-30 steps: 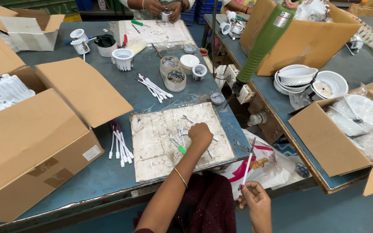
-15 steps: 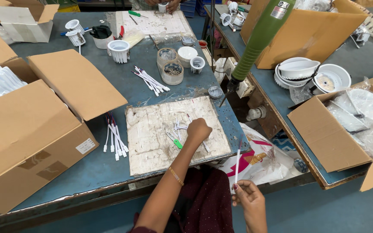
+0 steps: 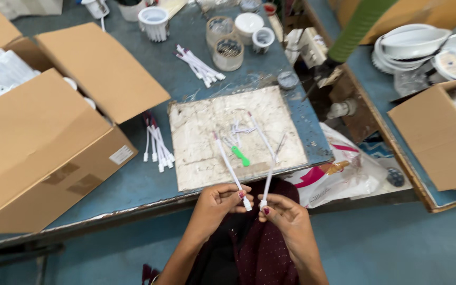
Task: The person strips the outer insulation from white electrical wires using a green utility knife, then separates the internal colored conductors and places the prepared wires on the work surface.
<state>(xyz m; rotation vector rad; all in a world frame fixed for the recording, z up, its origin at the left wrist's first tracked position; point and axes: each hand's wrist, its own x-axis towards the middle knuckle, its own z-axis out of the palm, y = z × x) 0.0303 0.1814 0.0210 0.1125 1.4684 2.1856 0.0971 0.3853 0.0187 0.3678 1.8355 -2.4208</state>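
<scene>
Left hand: the left hand [image 3: 218, 203] pinches the near end of a thin white wire with a red tip [image 3: 231, 170], which slants up and away over the table edge.
Right hand: the right hand [image 3: 282, 211] grips the lower end of a second thin white wire with a grey tip [image 3: 269, 171]; the two held ends sit just beside each other, in front of the person's dark maroon garment [image 3: 257, 248].
Work board: a worn, whitish square board [image 3: 201, 137] lies on the blue metal table [image 3: 133, 182] just beyond the hands; on it rest loose white wire pieces [image 3: 241, 128] and a small green plastic tool [image 3: 240, 155].
Left of board: a bundle of white wires with dark red ends [image 3: 155, 143] lies on the table, beside a large open brown cardboard box [image 3: 43, 142].
Right of table: a crumpled white plastic bag with pink print [image 3: 344, 171] sits below the table edge, near another cardboard box [image 3: 439, 137].
Farther back: a second heap of white wires [image 3: 199, 64], two clear glass jars [image 3: 227, 45] and small white cups [image 3: 249, 24].
Far right: stacked white round housings [image 3: 412, 45] and a green ribbed tube [image 3: 355, 26], cut off by the frame.
Hard to make out: the contents of the jars and of the box at left are too small to tell.
</scene>
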